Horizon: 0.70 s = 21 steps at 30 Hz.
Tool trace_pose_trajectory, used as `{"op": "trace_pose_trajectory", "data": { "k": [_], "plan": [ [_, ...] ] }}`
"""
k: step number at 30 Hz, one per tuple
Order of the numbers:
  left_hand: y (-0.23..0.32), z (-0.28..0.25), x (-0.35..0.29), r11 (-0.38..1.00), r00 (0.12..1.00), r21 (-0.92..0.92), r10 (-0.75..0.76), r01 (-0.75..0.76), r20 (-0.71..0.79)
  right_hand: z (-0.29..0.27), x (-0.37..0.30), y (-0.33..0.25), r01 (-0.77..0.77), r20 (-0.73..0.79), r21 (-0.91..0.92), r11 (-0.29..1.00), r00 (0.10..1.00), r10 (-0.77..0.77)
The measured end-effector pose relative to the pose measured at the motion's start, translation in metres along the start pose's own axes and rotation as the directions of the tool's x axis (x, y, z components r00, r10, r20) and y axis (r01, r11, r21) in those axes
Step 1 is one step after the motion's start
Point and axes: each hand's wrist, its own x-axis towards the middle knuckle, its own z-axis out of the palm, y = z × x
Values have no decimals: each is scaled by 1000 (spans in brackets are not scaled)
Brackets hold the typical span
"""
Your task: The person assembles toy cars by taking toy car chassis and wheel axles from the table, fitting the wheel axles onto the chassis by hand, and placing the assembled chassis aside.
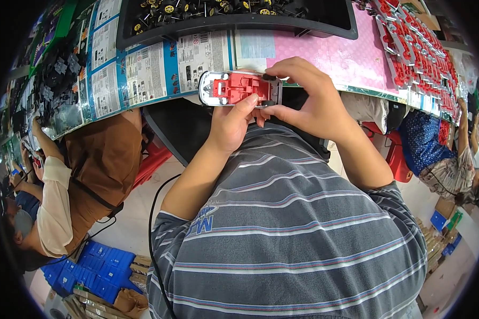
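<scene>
A toy car body (210,91), white-silver at the rim with a red inside, lies hollow side up in front of my chest at the table's near edge. My left hand (230,125) grips it from below, its thumb pressed on the red inside (241,85). At the car's right end my right hand (321,101) spans the width with forefinger and thumb. Between those fingertips sits a pair of black wheels, the nearer wheel (269,103) by the thumb. Any axle joining them is hard to make out.
A black tray (239,22) of wheel pairs with yellow hubs stands on the table ahead. Several rows of red-and-white car bodies (418,50) lie at right; dark parts (58,80) are heaped at left. Co-workers sit on both sides, one in a brown apron (104,159).
</scene>
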Motion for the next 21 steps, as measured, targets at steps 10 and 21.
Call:
{"op": "trace_pose_trajectory", "data": {
  "k": [10,21],
  "plan": [
    [-18,-1,2,997,996,61,31,-37,87,7,19,-14,71,-55,84,994,996,-66],
    [-27,-2,-3,946,994,312,56,-83,97,23,19,-17,18,33,-66,998,999,-16]
  ]
}}
